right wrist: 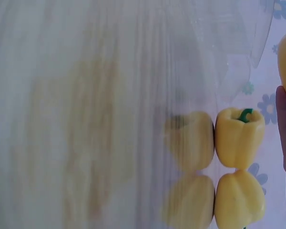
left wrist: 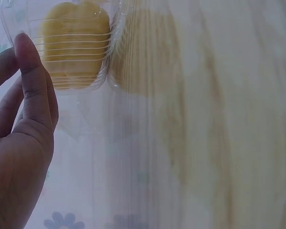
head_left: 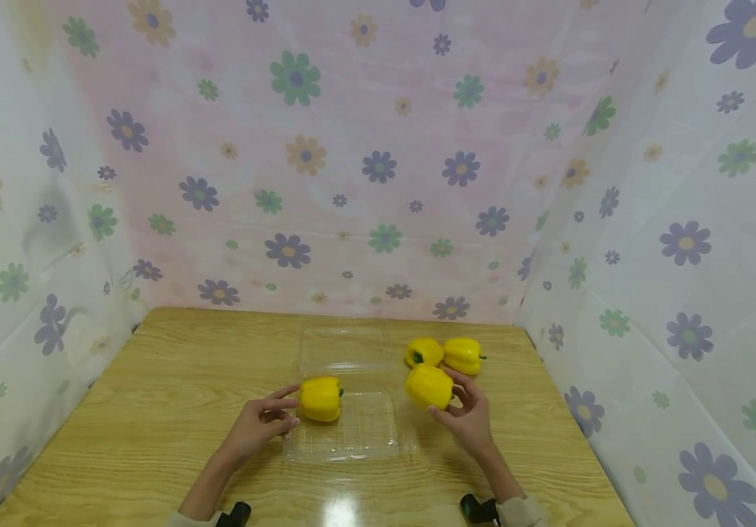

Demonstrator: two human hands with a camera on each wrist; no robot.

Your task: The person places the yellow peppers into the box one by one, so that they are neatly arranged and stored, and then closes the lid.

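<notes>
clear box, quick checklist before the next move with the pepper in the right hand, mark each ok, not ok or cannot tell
1. Lid open, lying beyond the clear box: ok.
2. Inside pepper at the left end, leaving bare floor to its right: ok.
3. Right hand gripping the held pepper: ok.
4. Held pepper over the bare floor: not ok, it shows off to the right in the head view.
5. Left hand gripping the box wall: cannot tell, its fingers are at the edge but contact is unclear.
</notes>
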